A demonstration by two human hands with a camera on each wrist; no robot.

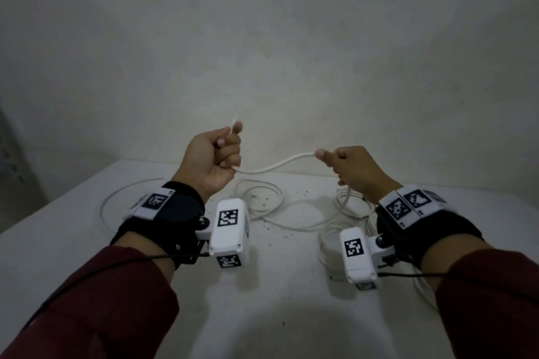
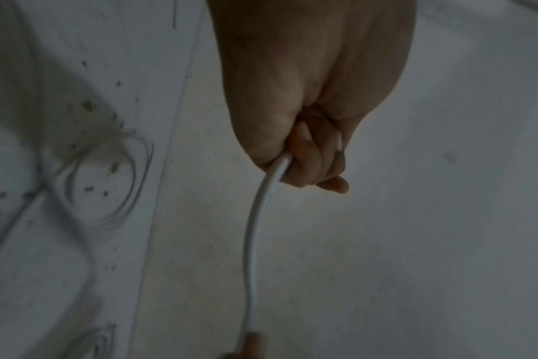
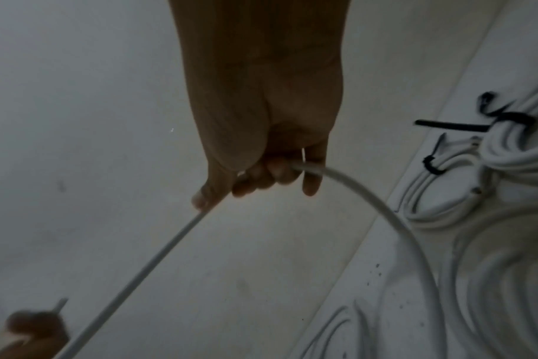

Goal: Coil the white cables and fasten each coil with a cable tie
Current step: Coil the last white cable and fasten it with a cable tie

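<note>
Table (image 1: 87, 242): I've got the white surface spread under and ahead of both my hands, speckled with dark crumbs between them.
Loose cable on the table (image 1: 262, 204): slack white loops lie below and just beyond my left hand, trailing across toward my right; a thinner arc curves off to the outside of my left wrist.
Finished coils (image 3: 476, 175): beside my right hand, on its outer side, I see bundled white cable already cinched with black cable ties (image 3: 507, 119), the tails sticking out.
Held cable (image 1: 277, 163): one span sags between my fists, raised off the table, its long axis running straight across from left hand to right hand.
Left hand (image 1: 214, 154): fist closed round the cable near its end; a short stub pokes up above my fingers, so this hand owns the free end.
Right hand (image 1: 347, 166): fingers curled round the same cable further along, thumb pressing it; from the underside of this fist the cable drops in an arc to the heap by my right wrist.
Hands to each other: apart, roughly level, left a touch higher, joined only by that sagging span.
What the move turns on, as I judge it: the supply feeds in from the right side, so my right hand is nearer the slack and should carry each loop leftward to the anchoring left fist.
Progress, my guess: this cable's coil is barely begun, no loop formed yet, tie to come.
</note>
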